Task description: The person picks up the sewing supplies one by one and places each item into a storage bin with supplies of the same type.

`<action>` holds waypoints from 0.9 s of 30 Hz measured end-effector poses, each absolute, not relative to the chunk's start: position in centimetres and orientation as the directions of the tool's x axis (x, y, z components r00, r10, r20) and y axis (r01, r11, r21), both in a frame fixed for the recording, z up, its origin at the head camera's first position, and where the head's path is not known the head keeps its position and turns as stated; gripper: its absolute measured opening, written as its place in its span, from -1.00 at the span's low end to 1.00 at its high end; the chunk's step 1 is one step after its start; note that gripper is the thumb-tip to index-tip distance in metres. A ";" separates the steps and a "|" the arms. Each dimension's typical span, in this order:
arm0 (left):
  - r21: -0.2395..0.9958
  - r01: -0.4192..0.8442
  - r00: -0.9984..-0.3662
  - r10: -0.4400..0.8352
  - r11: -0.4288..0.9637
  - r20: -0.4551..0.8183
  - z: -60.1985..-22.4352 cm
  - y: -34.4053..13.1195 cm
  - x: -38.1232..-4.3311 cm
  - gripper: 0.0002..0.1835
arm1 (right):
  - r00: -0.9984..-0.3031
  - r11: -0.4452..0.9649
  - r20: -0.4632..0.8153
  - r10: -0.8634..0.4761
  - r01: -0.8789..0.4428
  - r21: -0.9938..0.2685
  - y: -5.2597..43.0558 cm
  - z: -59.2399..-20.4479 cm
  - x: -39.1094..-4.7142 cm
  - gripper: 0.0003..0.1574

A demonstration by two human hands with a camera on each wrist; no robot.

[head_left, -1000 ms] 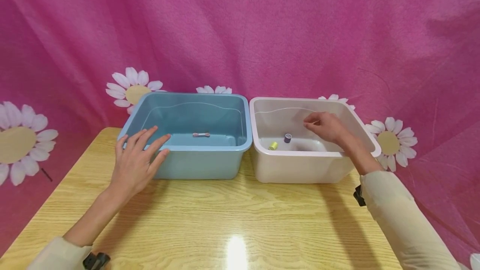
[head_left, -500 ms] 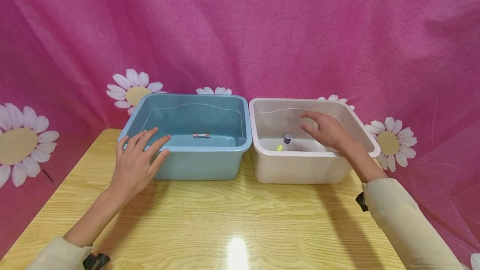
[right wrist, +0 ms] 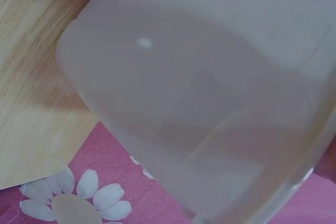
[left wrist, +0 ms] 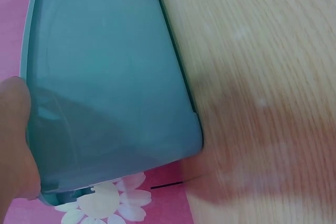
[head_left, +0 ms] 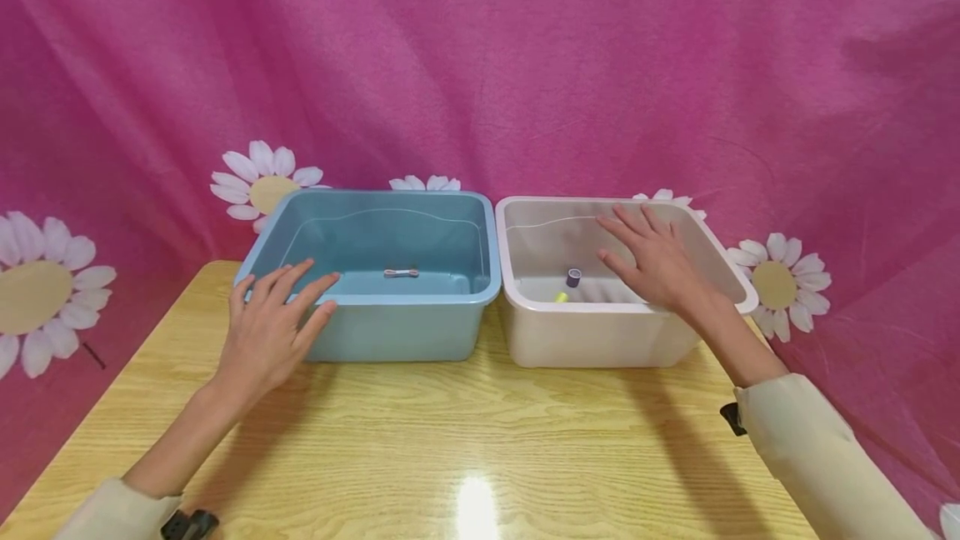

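My left hand (head_left: 270, 323) lies over the near left rim of a blue plastic tub (head_left: 405, 332), fingers slightly spread and holding nothing. Inside that tub, on its floor, is a small pinkish-grey bundle (head_left: 401, 272), like tied cord. Above the near right part of a beige tub (head_left: 592, 340), my right hand (head_left: 660, 265) stretches its fingers apart with nothing between them. Two small things lie on this tub's floor, left of the right hand: a dark purple ring-shaped roll (head_left: 573, 277) and a yellow piece (head_left: 561, 297), partly hidden by the near rim.
Both tubs stand side by side on a wood-grain table (head_left: 420, 440), their rims nearly meeting. Close behind them hangs a pink cloth (head_left: 480, 65) with white daisies. The tub walls fill much of both wrist views.
My right hand has gone from a pinched shape to spread fingers above the beige tub. The yellow piece has shifted slightly right and nearer the front rim. My left hand stays put.
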State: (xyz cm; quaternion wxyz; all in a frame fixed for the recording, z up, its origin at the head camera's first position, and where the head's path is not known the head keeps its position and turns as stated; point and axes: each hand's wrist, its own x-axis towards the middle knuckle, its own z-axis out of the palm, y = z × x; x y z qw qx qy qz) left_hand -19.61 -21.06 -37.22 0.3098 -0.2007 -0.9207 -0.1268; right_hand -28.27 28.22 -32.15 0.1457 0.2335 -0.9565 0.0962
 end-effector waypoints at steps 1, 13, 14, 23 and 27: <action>0.111 0.446 -0.733 0.291 0.888 0.615 -37.2 -21.1 -19.6 -0.58 | -0.852 0.877 0.321 -0.413 -0.467 -0.113 28.2 -32.1 -28.1 -0.32; 0.144 0.420 -0.805 0.295 0.896 0.514 -36.2 -21.1 -19.2 -0.53 | -0.844 0.899 0.358 -0.400 -0.437 -0.025 27.9 -31.6 -25.3 -0.33; 0.147 0.419 -0.809 0.296 0.896 0.507 -36.2 -21.1 -19.2 -0.52 | -0.843 0.900 0.361 -0.400 -0.436 -0.022 27.9 -31.7 -25.0 -0.33; 0.210 0.424 -0.825 0.280 0.881 0.490 -34.6 -20.9 -19.0 -0.44 | -0.826 0.900 0.402 -0.395 -0.435 -0.010 28.0 -31.9 -23.5 -0.33; 0.168 0.393 -0.823 0.265 0.904 0.502 -33.6 -20.3 -19.3 -0.41 | -0.839 0.908 0.387 -0.383 -0.420 -0.010 28.1 -31.7 -23.0 -0.30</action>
